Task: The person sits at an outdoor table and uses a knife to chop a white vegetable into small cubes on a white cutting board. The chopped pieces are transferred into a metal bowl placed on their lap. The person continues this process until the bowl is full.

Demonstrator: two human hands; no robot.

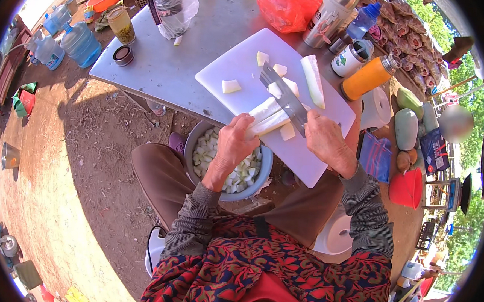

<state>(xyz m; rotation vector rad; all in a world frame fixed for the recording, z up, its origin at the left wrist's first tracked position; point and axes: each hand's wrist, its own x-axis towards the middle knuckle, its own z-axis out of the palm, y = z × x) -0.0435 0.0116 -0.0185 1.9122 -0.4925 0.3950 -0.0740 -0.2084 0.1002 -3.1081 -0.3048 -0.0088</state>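
My left hand [236, 141] is closed round the near ends of white winter melon strips [268, 118], which lie side by side on the white cutting board [233, 66]. My right hand [328, 142] grips a wide-bladed kitchen knife [284, 98], whose blade lies across the strips' far ends. Several cut chunks are scattered around the blade, one of them a white chunk [231, 86] on the left. Beyond the knife rests a longer melon piece [312, 81]. Below the board's near edge, a grey basin [267, 166] holds many white cubes [249, 175].
The board sits askew on a metal table [164, 65], overhanging its near edge. At the right stand an orange bottle [369, 77], a white mug [348, 61] and a steel flask [328, 21]. A red plastic bag [288, 8] lies at the back. Whole melons [405, 129] and a red bucket [407, 188] are farther right.
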